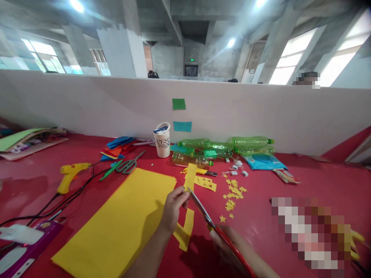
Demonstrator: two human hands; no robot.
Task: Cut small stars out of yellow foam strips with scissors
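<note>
Pinched between the fingers of my left hand (175,202) is a narrow yellow strip (190,175), held up over the table. My right hand (224,239) grips red-handled scissors (210,220), whose blade tips meet the strip beside my left fingertips. Below my hands lie more yellow strips (185,233). A large yellow sheet (124,220) spreads to the left, partly under my left forearm. Right of the strip, small yellow stars (233,191) are scattered, and a strip with star-shaped holes (206,183) lies behind it.
A yellow glue gun (69,175), grey scissors (129,165) and a purple power strip (37,247) lie left, with black cables between them. A white cup (162,143), green plastic bottles (249,143) and a blue packet (265,162) stand or lie toward the white partition (116,104).
</note>
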